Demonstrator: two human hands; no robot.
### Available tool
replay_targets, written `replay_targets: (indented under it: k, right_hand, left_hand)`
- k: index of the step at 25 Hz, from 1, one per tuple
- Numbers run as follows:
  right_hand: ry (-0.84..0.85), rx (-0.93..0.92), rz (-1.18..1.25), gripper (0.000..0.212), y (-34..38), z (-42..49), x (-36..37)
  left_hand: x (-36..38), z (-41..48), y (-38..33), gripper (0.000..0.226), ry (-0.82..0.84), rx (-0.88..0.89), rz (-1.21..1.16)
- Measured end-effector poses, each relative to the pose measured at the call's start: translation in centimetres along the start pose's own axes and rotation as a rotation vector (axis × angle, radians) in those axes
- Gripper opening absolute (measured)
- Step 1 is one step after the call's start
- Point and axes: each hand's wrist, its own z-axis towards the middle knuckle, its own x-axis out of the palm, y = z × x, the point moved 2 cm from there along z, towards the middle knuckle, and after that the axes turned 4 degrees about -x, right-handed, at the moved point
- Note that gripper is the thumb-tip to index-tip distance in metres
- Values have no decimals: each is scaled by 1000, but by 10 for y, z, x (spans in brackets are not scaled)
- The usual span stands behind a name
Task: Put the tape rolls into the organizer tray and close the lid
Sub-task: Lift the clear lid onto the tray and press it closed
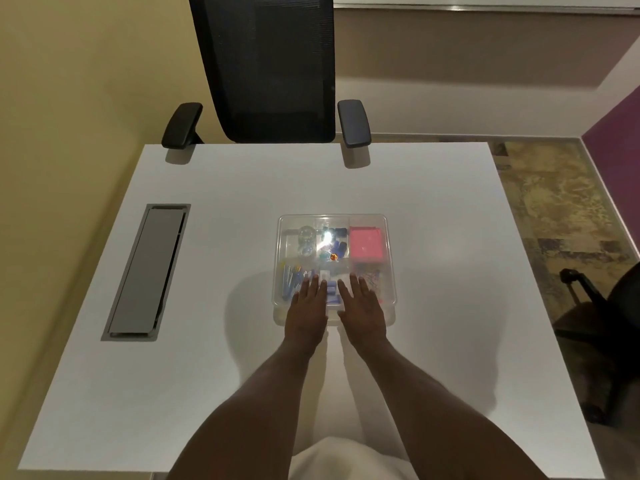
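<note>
The organizer tray (335, 268) sits near the centre of the white surface (214, 278), directly ahead of the person, with its clear lid (367, 220) lying over the compartments. Both hands rest flat on the lid's near half, fingers extended and pointing away from the body: the left hand (307, 308) left of the midline, the right hand (362, 308) right of it, a narrow gap between them. Neither hand grasps anything; the palms are spread and pressing downward. The tape rolls (306, 240) appear as clear rings in the far-left compartment, beyond the left hand's fingertips and under the lid. Both hands are equally near the front edge. Judgement: the lid is being seated; whether the far edge has fully engaged cannot be determined because of glare.
</note>
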Motion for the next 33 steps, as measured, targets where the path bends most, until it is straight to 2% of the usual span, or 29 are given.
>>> replay_targets:
  k: [8,12,16,26,33]
  right_hand:
    - [-11,45,42,90,3,4,-2]
    - [1,67,62,74,-2,19,-10]
    - [50,114,26,81,-5,40,-12]
    - [-64,122,29,75,-18,105,-30]
    - [-57,41,-37,77,-28,128,-28]
  left_hand:
    - [-10,2,2,70,10,13,-24]
    - [-16,11,0,69,-3,25,-83]
    - [-24,33,1,65,-27,33,-106]
    - [-31,107,4,61,-46,31,-73]
    - [-31,125,5,64,-48,57,-68]
